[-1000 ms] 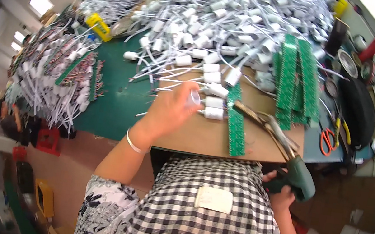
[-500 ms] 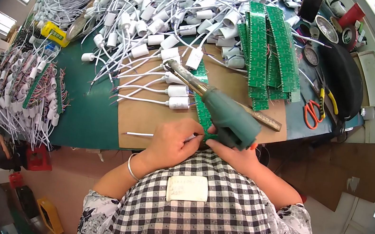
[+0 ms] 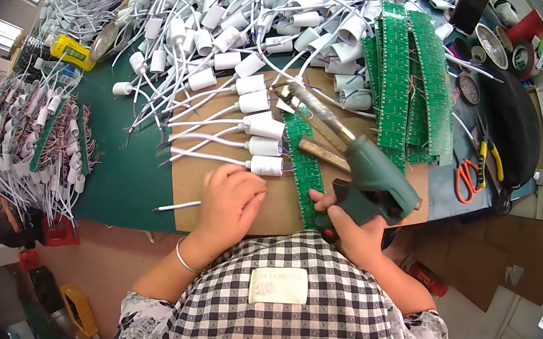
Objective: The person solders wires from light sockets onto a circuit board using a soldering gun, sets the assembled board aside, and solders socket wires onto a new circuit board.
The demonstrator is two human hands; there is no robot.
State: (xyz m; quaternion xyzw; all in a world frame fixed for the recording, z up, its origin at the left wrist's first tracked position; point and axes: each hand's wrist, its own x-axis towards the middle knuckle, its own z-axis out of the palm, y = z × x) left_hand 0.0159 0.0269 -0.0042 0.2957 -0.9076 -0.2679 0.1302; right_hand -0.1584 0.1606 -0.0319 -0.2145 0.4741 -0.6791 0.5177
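Note:
My right hand point(image 3: 356, 233) grips a green gun-shaped soldering tool point(image 3: 382, 174) by its handle; its metal barrel points up and left. Under the tool, a strip of green circuit boards point(image 3: 304, 174) runs over brown cardboard. My left hand point(image 3: 232, 205) is closed over the cardboard, left of the strip. A white cable point(image 3: 176, 207) sticks out from its left side, and the rest is hidden by the fingers. Several white lamp holders point(image 3: 264, 165) with cables lie in a row against the strip's left edge, thin wires reaching toward it.
A large heap of white lamp holders point(image 3: 231, 39) fills the back. Stacked green board strips point(image 3: 391, 82) lie at right, near orange-handled scissors point(image 3: 466, 179) and yellow-handled pliers point(image 3: 496, 163). Beyond the strip lies a flat bar point(image 3: 324, 154). A yellow bottle point(image 3: 73, 51) and wired bundles point(image 3: 48, 131) are left.
My left hand has moved left, away from the board strip, and the white cable has shifted with it. The soldering tool has moved right, uncovering more of the strip and bar.

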